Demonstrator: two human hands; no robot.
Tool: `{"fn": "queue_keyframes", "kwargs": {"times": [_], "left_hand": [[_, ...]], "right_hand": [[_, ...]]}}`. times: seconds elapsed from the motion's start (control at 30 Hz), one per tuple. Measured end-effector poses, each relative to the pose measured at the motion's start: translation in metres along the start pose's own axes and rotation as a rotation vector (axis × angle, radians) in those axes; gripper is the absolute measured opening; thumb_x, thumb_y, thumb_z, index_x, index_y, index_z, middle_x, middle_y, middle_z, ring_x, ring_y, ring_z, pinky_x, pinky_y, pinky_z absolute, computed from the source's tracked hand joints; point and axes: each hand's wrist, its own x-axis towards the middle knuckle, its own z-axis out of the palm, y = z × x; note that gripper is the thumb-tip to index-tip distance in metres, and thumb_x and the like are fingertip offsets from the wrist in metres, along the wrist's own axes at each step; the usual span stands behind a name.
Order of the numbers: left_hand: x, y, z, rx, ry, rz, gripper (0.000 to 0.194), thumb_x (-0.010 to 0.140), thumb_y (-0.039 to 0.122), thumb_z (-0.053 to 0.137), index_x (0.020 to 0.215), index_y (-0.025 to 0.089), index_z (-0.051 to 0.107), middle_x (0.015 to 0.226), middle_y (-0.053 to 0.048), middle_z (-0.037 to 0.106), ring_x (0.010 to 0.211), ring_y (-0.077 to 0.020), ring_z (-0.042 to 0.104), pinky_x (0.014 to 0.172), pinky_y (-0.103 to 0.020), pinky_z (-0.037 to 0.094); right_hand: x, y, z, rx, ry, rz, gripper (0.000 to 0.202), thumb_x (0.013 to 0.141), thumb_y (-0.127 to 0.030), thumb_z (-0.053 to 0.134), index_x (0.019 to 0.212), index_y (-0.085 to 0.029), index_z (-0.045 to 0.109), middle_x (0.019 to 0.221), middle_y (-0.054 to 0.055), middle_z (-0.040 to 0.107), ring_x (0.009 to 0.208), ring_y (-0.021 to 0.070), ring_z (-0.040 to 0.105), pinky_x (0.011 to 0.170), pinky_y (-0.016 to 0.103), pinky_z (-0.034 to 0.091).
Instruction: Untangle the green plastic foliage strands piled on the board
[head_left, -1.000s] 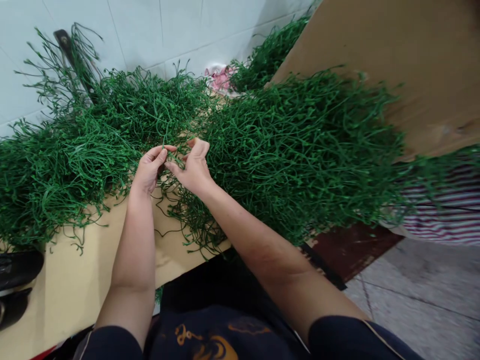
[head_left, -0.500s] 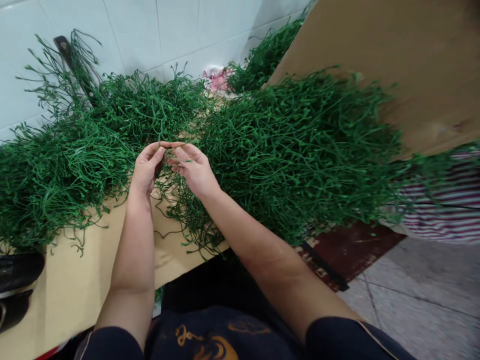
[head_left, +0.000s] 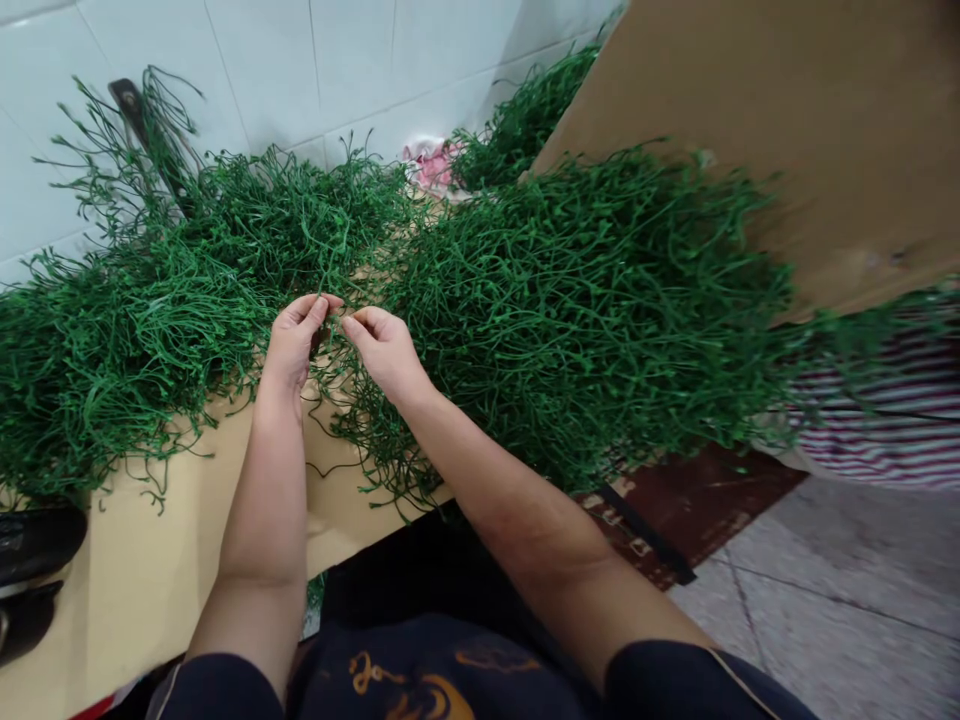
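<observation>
My left hand (head_left: 297, 340) is pinched with thumb against forefinger on a thin green artificial stem (head_left: 322, 283) that rises from the fingertips. Close beside it, my right hand (head_left: 386, 350) has thumb and forefinger pressed together; whatever is between them is too small to make out. A narrow gap separates the two sets of fingertips. Both hands hover between a left heap of green artificial stems (head_left: 172, 310) and a larger right heap of the same stems (head_left: 600, 310), all with small branching tips. Loose stems (head_left: 397, 465) straggle below my right wrist.
The heaps lie on a tan tabletop (head_left: 172, 550). A brown board (head_left: 787, 130) slants at the upper right. Against the tiled wall (head_left: 262, 70) rest a dark strip (head_left: 142, 125) and a pink-and-white cloth (head_left: 433, 165). Black objects (head_left: 37, 545) sit at the left edge; striped fabric (head_left: 885, 430) hangs right.
My right hand has drawn slightly back from the left, and its spread fingers have closed into a pinch. The left hand stays almost in place, still pinching the stem.
</observation>
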Motion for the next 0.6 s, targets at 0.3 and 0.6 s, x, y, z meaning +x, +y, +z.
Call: {"fn": "queue_keyframes", "kwargs": {"times": [0.3,0.6], "left_hand": [[0.0,-0.003,0.014,0.196,0.17,0.068,0.014,0.081,0.02,0.058,0.069,0.015,0.061,0.053,0.005,0.051,0.043,-0.0031,0.04,0.043,-0.016,0.03],[0.007,-0.006,-0.028,0.163,0.309,0.013,0.018,0.085,0.021,0.051,0.068,0.016,0.055,0.047,0.006,0.044,0.039,-0.0047,0.038,0.04,-0.018,0.026]], "right_hand": [[-0.033,-0.007,-0.002,-0.346,-0.012,-0.116,0.025,0.079,-0.024,0.05,0.059,-0.02,0.035,0.052,-0.006,0.029,0.051,0.007,0.026,0.052,0.024,0.022],[-0.051,-0.043,-0.031,-0.055,-0.106,-0.182,0.025,0.08,-0.036,0.055,0.066,-0.019,0.045,0.052,-0.006,0.031,0.048,0.0052,0.027,0.045,0.022,0.022]]}}
